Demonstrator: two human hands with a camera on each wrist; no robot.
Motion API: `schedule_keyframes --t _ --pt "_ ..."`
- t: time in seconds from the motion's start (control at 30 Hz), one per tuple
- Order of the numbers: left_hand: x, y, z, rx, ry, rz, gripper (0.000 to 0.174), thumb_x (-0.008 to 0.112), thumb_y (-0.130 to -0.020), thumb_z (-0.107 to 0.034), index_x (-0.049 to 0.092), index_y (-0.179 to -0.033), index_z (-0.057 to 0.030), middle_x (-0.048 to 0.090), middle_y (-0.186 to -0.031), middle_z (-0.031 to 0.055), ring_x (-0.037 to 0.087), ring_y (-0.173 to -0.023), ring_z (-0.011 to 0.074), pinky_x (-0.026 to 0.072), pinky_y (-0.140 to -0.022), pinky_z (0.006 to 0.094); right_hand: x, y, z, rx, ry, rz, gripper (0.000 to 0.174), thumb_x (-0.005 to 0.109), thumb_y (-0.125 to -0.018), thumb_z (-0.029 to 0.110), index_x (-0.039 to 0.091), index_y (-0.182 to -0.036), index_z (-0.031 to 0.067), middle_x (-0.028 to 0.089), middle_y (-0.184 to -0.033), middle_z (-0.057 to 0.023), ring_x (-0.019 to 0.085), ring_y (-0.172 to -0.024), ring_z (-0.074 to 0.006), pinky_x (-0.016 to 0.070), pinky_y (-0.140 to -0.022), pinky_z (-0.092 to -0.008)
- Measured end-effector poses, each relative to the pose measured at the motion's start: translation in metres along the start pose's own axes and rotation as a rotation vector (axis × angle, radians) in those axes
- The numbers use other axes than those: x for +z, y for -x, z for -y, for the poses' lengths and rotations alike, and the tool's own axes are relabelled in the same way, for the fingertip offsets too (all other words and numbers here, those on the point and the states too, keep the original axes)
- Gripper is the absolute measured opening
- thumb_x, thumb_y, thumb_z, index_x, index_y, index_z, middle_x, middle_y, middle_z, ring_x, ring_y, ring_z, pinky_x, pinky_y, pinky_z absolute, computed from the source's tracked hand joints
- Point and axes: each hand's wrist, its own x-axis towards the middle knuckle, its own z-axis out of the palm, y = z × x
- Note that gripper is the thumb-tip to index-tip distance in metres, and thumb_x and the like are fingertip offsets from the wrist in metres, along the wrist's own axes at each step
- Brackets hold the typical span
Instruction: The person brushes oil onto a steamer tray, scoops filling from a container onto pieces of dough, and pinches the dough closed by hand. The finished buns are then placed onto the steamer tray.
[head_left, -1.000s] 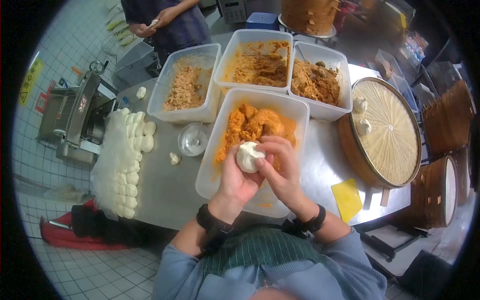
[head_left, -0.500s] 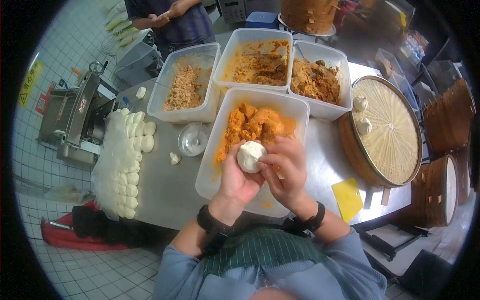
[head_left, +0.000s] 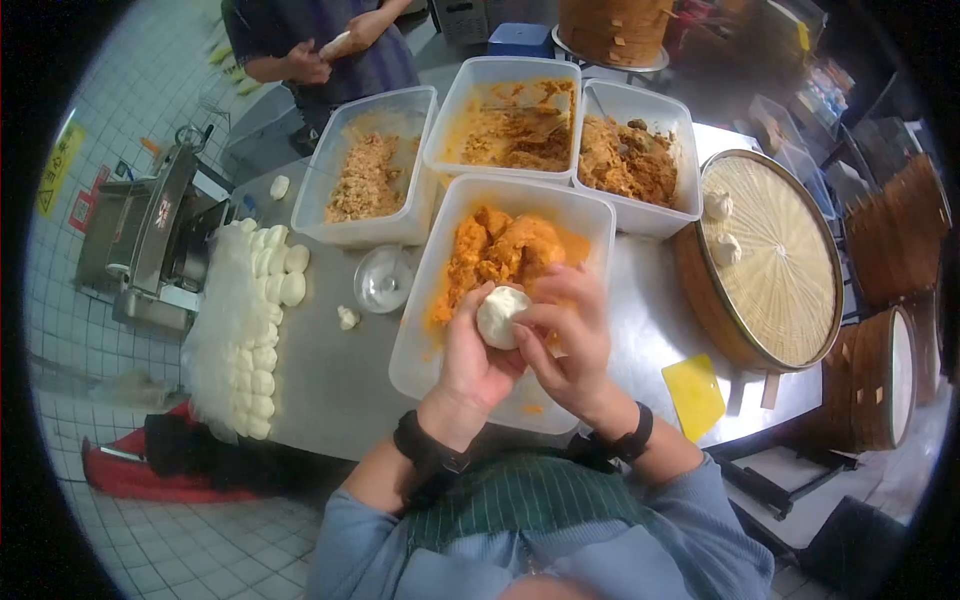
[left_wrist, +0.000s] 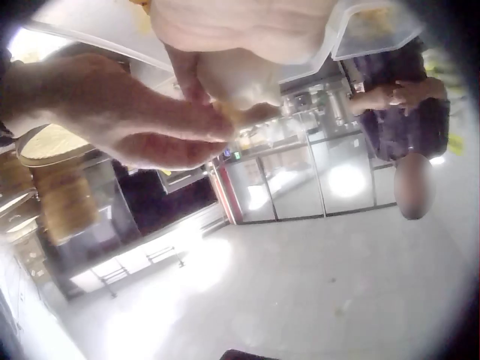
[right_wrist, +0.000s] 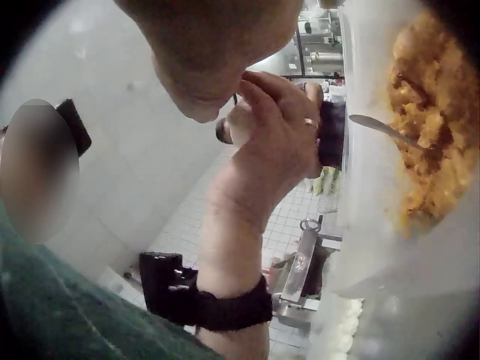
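A round white dough bun [head_left: 500, 318] sits in my left hand [head_left: 468, 362], whose palm and fingers cup it over the near part of a tub of orange filling [head_left: 530, 245]. With thumb and fingertips, my right hand [head_left: 577, 345] pinches the right edge of the bun. From below, the left wrist view shows the smooth side of the bun [left_wrist: 238, 81] between both hands. In the right wrist view my left hand [right_wrist: 274, 135] appears behind the right hand [right_wrist: 225, 45], and the bun is mostly hidden.
Three more filling tubs [head_left: 365, 170] stand behind. Dough rounds [head_left: 262, 380] lie at left, partly under plastic. Beside a small glass bowl [head_left: 383, 280] is a dough scrap [head_left: 347, 318]. A yellow scraper [head_left: 694, 398] and a steamer [head_left: 780, 290] with two buns are at right. Another person [head_left: 330, 55] stands opposite.
My right fingers have shifted from over the bun's top to its right edge, with the outer fingers lifting. The left hand keeps its hold. The person opposite has moved their hands.
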Motion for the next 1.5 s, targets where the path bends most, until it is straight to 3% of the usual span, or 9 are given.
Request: schedule_keyframes --t 0.17,0.33,0.37,0.53,0.6,0.83,1.1,1.3,1.5 --pt "0.000 -0.001 0.003 0.027 -0.012 -0.056 0.029 0.045 -0.093 -0.037 0.058 -0.099 -0.0112 0.062 -0.091 0.0028 0.063 -0.082 0.0172 0.0537 -0.074 0.0339 0.005 0.005 -0.005 -0.039 0.042 0.005 0.021 0.069 -0.074 0.006 0.062 -0.093 0.0082 0.055 -0.113 -0.0117 0.051 -0.113 -0.0300 0.0296 -0.103 -0.0526" --pt "0.010 0.003 -0.002 0.028 -0.150 -0.067 0.036 0.042 -0.095 -0.040 0.057 -0.105 -0.0097 0.064 -0.095 0.0076 0.064 -0.088 0.0229 0.0528 -0.080 0.0382 -0.019 -0.008 0.000 0.303 -0.300 0.018 0.042 0.060 -0.084 0.013 0.051 -0.124 0.0045 0.048 -0.127 -0.0177 0.044 -0.121 -0.0333 0.0318 -0.105 -0.0439" --pt "0.010 0.003 -0.003 0.026 -0.208 -0.030 0.038 0.041 -0.095 -0.042 0.056 -0.109 -0.0097 0.064 -0.095 0.0087 0.064 -0.090 0.0242 0.0528 -0.081 0.0386 -0.031 -0.013 -0.004 0.199 -0.187 0.170 0.049 0.059 -0.085 0.016 0.045 -0.131 0.0051 0.044 -0.132 -0.0194 0.044 -0.121 -0.0348 0.0333 -0.105 -0.0405" --pt "0.004 -0.006 0.009 -0.044 -0.303 0.075 0.046 0.041 -0.095 -0.047 0.051 -0.122 -0.0110 0.063 -0.103 0.0083 0.063 -0.094 0.0239 0.0528 -0.083 0.0384 -0.036 -0.015 0.000 0.123 -0.111 0.266 0.051 0.062 -0.083 0.020 0.047 -0.130 0.0071 0.046 -0.130 -0.0190 0.044 -0.120 -0.0370 0.0324 -0.104 -0.0463" --pt "-0.004 -0.009 0.023 0.064 -0.342 0.085 0.046 0.039 -0.096 -0.047 0.046 -0.128 -0.0142 0.056 -0.120 0.0046 0.057 -0.106 0.0194 0.0512 -0.086 0.0356 -0.028 -0.012 -0.005 -0.104 0.085 0.260 0.052 0.063 -0.083 0.024 0.048 -0.130 0.0069 0.049 -0.126 -0.0176 0.046 -0.119 -0.0355 0.0319 -0.104 -0.0478" --pt "-0.015 -0.019 0.023 0.018 -0.441 -0.016 0.054 0.034 -0.096 -0.052 0.046 -0.124 -0.0067 0.055 -0.116 0.0064 0.059 -0.103 0.0219 0.0532 -0.082 0.0361 -0.040 -0.003 0.001 0.163 -0.306 0.340 0.062 0.071 -0.075 0.024 0.047 -0.130 0.0089 0.054 -0.119 -0.0147 0.051 -0.110 -0.0328 0.0389 -0.095 -0.0431" --pt "0.016 -0.014 0.028 -0.216 -0.613 0.146 0.067 0.025 -0.096 -0.057 0.034 -0.138 -0.0053 0.051 -0.122 0.0164 0.052 -0.115 0.0263 0.0485 -0.091 0.0442 -0.083 0.005 -0.002 0.193 -0.169 0.604 0.056 0.078 -0.066 0.010 0.056 -0.117 0.0086 0.057 -0.114 -0.0107 0.057 -0.100 -0.0330 0.0488 -0.082 -0.0398" --pt "0.010 -0.014 0.012 -0.105 -0.698 0.095 0.060 0.032 -0.097 -0.051 0.034 -0.135 -0.0061 0.053 -0.117 0.0217 0.057 -0.106 0.0315 0.0521 -0.082 0.0455 -0.154 0.019 -0.053 0.481 0.229 0.077 0.048 0.079 -0.068 0.013 0.060 -0.112 0.0091 0.061 -0.107 -0.0098 0.063 -0.088 -0.0213 0.0537 -0.068 -0.0283" --pt "0.003 -0.001 -0.007 0.004 -0.647 0.036 0.048 0.035 -0.098 -0.043 0.041 -0.127 -0.0054 0.057 -0.110 0.0227 0.061 -0.097 0.0317 0.0533 -0.079 0.0416 -0.222 0.042 -0.136 0.807 0.767 -0.162 0.041 0.076 -0.071 0.017 0.062 -0.109 0.0085 0.062 -0.102 -0.0133 0.062 -0.091 -0.0274 0.0503 -0.080 -0.0356"
